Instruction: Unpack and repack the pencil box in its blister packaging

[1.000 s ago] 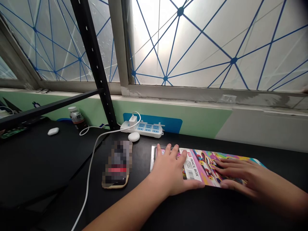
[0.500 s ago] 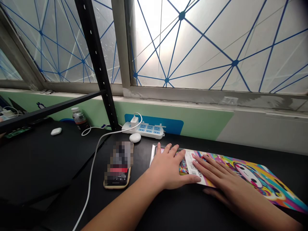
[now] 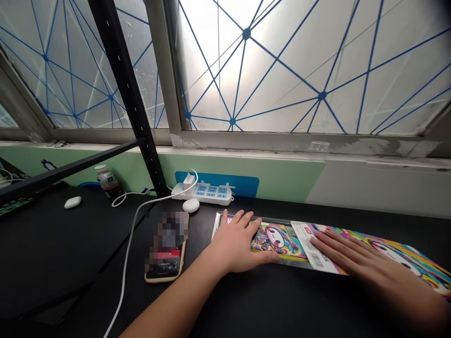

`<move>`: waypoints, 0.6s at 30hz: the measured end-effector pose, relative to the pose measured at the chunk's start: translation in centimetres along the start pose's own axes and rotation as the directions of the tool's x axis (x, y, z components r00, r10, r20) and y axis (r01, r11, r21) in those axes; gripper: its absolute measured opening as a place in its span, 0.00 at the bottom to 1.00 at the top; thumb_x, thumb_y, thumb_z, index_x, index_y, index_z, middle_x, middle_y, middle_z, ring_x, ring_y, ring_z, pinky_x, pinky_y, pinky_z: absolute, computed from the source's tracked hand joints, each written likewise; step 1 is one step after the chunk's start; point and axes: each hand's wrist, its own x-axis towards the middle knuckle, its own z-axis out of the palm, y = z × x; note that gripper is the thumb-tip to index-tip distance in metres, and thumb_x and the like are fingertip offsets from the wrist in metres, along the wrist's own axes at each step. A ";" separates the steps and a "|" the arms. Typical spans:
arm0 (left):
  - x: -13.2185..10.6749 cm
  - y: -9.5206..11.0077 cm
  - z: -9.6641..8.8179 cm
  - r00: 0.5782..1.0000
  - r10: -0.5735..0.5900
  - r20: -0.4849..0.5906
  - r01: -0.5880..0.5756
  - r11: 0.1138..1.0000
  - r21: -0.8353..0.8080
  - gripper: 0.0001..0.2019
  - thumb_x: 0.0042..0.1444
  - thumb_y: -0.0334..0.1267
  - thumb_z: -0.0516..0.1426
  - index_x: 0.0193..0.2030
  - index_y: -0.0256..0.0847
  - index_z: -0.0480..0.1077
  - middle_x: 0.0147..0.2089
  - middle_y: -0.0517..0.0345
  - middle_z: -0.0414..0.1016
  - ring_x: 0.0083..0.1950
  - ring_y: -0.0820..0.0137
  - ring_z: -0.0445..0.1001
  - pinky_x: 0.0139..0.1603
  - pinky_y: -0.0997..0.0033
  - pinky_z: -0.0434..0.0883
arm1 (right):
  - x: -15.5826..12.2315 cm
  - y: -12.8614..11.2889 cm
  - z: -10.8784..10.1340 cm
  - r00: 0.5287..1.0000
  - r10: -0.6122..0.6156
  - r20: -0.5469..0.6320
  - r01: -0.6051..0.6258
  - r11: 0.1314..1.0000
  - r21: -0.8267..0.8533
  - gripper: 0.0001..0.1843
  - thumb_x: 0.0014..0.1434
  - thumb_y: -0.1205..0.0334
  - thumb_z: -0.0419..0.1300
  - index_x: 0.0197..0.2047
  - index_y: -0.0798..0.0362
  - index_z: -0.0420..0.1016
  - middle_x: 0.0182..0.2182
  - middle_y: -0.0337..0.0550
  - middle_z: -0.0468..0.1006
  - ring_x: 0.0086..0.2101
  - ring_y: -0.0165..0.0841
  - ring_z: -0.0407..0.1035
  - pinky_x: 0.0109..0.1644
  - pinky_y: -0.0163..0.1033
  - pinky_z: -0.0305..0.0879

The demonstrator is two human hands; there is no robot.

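My left hand (image 3: 234,249) lies flat, fingers spread, over the left end of a clear plastic package (image 3: 294,264). Inside it shows a bright printed insert (image 3: 280,239) with a white cartoon face. My right hand (image 3: 362,260) rests palm down on a colourful cardboard sleeve (image 3: 396,253), fingers stretched out and pointing left. The sleeve's white end, with a barcode, overlaps the package's right part. Fingers and palms hide parts of both pieces.
Left of the package lie a phone (image 3: 165,270) with a blurred screen, a white cable (image 3: 128,249) and a white rounded case (image 3: 190,205). A power strip (image 3: 211,192) stands by the wall. Further left are a black metal post (image 3: 128,89) and a bottle (image 3: 108,182).
My right hand and the cardboard sleeve have shifted right relative to the package, baring more of the printed insert. My left hand stays on the package's left end. The view has turned slightly right.
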 end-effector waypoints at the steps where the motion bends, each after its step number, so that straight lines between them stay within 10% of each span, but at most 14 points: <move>1: 0.0 -0.1 -0.1 1.000 -0.003 0.005 0.003 1.000 0.002 0.44 0.58 0.73 0.44 0.73 0.48 0.53 0.76 0.49 0.51 0.76 0.49 0.47 0.70 0.30 0.44 | -0.2 0.6 -0.2 1.000 0.006 -0.011 -0.007 1.000 -0.011 0.33 0.66 0.60 0.49 0.72 0.31 0.49 0.65 0.36 0.67 0.59 0.51 0.68 0.55 0.61 0.71; 10: 0.1 -0.6 -0.5 0.999 -0.042 0.028 0.043 0.999 -0.033 0.36 0.65 0.65 0.39 0.73 0.48 0.54 0.76 0.51 0.48 0.77 0.54 0.42 0.71 0.32 0.39 | -2.3 0.9 -3.1 0.965 0.172 -0.197 -0.183 0.982 -0.039 0.36 0.62 0.66 0.50 0.72 0.35 0.55 0.66 0.42 0.65 0.61 0.57 0.63 0.65 0.66 0.57; 15: 0.3 -1.0 -0.3 0.999 -0.037 -0.014 0.036 0.998 -0.043 0.32 0.66 0.61 0.43 0.70 0.47 0.58 0.75 0.50 0.53 0.76 0.55 0.46 0.71 0.33 0.42 | -1.4 -5.8 -5.2 0.960 0.153 -0.235 -0.184 0.976 -0.116 0.43 0.61 0.71 0.47 0.74 0.34 0.43 0.66 0.40 0.65 0.59 0.52 0.68 0.60 0.63 0.66; 18: 0.5 -1.0 0.0 0.997 -0.051 -0.051 0.048 0.998 -0.048 0.31 0.66 0.60 0.47 0.68 0.44 0.61 0.74 0.47 0.56 0.75 0.53 0.49 0.71 0.34 0.44 | -0.3 -11.8 -5.2 0.980 -0.047 -0.193 0.023 0.992 -0.127 0.43 0.58 0.72 0.47 0.75 0.38 0.45 0.62 0.39 0.71 0.55 0.48 0.73 0.53 0.57 0.74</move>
